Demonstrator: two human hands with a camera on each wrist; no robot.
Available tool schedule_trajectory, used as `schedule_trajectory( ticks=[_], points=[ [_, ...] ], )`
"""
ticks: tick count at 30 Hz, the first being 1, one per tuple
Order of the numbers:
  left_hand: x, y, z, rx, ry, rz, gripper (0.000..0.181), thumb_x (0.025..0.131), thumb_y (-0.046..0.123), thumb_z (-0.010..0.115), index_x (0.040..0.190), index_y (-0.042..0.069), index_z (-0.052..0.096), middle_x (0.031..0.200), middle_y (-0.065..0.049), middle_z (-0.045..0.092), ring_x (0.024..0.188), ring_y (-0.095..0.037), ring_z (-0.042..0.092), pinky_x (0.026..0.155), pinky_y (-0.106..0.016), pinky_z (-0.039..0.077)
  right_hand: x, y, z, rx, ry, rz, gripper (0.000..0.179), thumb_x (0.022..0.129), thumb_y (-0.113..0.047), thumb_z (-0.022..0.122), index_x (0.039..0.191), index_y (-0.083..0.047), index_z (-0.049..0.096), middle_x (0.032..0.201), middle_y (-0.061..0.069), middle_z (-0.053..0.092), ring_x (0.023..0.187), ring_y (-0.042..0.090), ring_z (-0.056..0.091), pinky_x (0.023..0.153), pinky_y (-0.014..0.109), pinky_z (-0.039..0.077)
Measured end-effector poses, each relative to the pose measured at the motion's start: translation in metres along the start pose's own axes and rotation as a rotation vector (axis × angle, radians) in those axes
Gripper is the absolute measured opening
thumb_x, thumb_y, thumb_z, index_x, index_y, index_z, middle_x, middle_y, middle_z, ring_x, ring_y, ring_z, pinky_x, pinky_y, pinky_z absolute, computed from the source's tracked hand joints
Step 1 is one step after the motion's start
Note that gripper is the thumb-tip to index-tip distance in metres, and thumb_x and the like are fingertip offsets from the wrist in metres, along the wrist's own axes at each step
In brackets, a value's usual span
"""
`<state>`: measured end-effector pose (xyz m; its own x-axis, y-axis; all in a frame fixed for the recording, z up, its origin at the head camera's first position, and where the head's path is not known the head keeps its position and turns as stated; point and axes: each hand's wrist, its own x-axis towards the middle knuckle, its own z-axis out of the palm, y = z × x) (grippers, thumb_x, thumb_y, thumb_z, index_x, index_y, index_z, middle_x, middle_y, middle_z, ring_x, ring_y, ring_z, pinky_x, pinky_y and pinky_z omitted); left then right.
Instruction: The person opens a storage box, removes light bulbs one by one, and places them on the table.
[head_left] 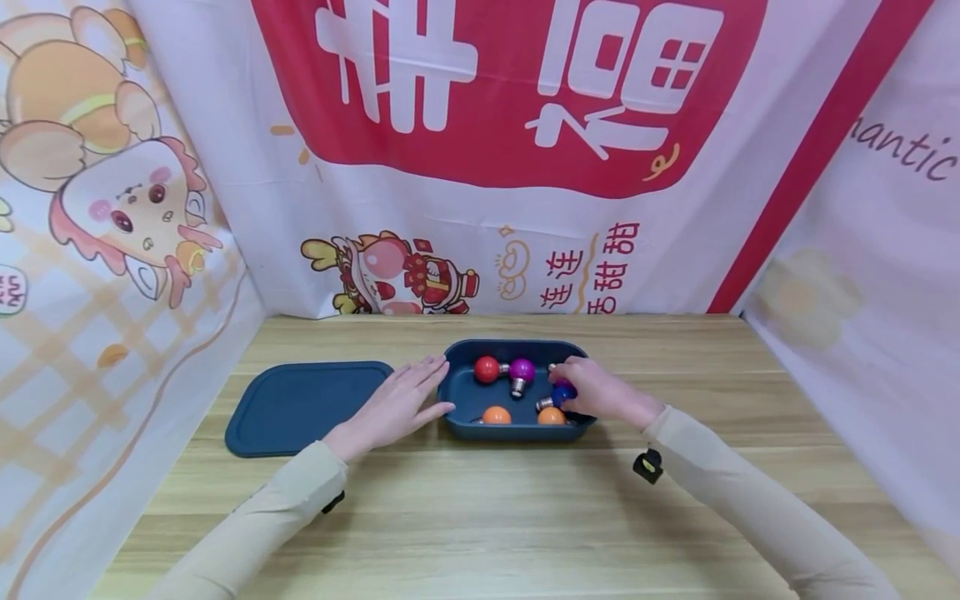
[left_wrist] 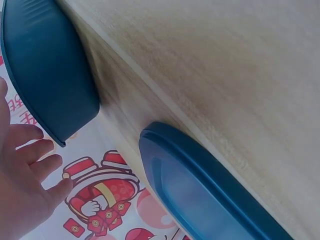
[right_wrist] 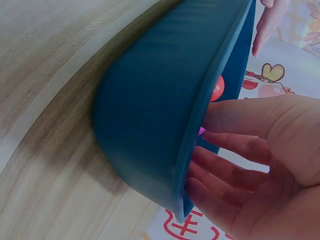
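A dark blue rectangular box (head_left: 465,432) holds several small coloured light bulbs. Inside it lie a red bulb (head_left: 486,369), a purple bulb (head_left: 522,371), a blue bulb (head_left: 564,395) and two orange bulbs (head_left: 497,415) by the near wall. My right hand (head_left: 596,390) reaches over the right end, thumb and fingers curled inside the box around another purple bulb, mostly hidden by the fingers. In the right wrist view, a bit of purple shows between thumb and forefinger. My left hand (head_left: 401,398), fingers straight, is at the box's left end.
A matching dark blue lid (head_left: 303,408) lies flat on the wooden table (head_left: 495,517), left of the box and partly behind the left hand. Printed cloth (head_left: 487,217) hangs behind the table and along both sides.
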<state>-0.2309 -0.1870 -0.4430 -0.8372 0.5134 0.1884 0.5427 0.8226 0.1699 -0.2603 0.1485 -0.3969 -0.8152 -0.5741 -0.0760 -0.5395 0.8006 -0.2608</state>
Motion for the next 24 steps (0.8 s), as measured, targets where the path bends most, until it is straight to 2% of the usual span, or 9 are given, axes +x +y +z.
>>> schedule_trajectory(
  ticks=[6, 15, 24],
  points=[
    [-0.0001, -0.0019, 0.0014, 0.015, -0.024, -0.005, 0.076, 0.097, 0.058, 0.050, 0.154, 0.009, 0.035, 0.161, -0.011, 0.035, 0.150, -0.031, 0.032, 0.122, -0.054, 0.028, 0.0022, 0.0011, 0.0017, -0.008, -0.028, 0.035, 0.040, 0.085, -0.008, 0.078, 0.123, -0.001, 0.067, 0.124, 0.019, 0.064, 0.109, 0.028, 0.063, 0.100, 0.049, 0.054],
    [-0.0003, -0.0021, 0.0030, 0.053, -0.047, -0.005, 0.077, 0.097, 0.059, 0.049, 0.155, 0.010, 0.035, 0.162, -0.008, 0.033, 0.152, -0.029, 0.030, 0.123, -0.054, 0.027, 0.0042, 0.0016, 0.0043, -0.016, -0.048, 0.041, 0.038, 0.085, -0.010, 0.078, 0.120, -0.002, 0.068, 0.121, 0.018, 0.064, 0.107, 0.028, 0.064, 0.099, 0.049, 0.055],
    [-0.0012, -0.0038, 0.0059, 0.104, -0.018, 0.026, 0.076, 0.098, 0.059, 0.047, 0.154, 0.008, 0.035, 0.161, -0.009, 0.035, 0.151, -0.028, 0.032, 0.123, -0.051, 0.028, 0.0039, 0.0009, 0.0057, -0.051, -0.036, 0.018, 0.035, 0.083, -0.007, 0.079, 0.117, -0.001, 0.070, 0.120, 0.018, 0.066, 0.106, 0.028, 0.065, 0.097, 0.049, 0.055]
  ],
)
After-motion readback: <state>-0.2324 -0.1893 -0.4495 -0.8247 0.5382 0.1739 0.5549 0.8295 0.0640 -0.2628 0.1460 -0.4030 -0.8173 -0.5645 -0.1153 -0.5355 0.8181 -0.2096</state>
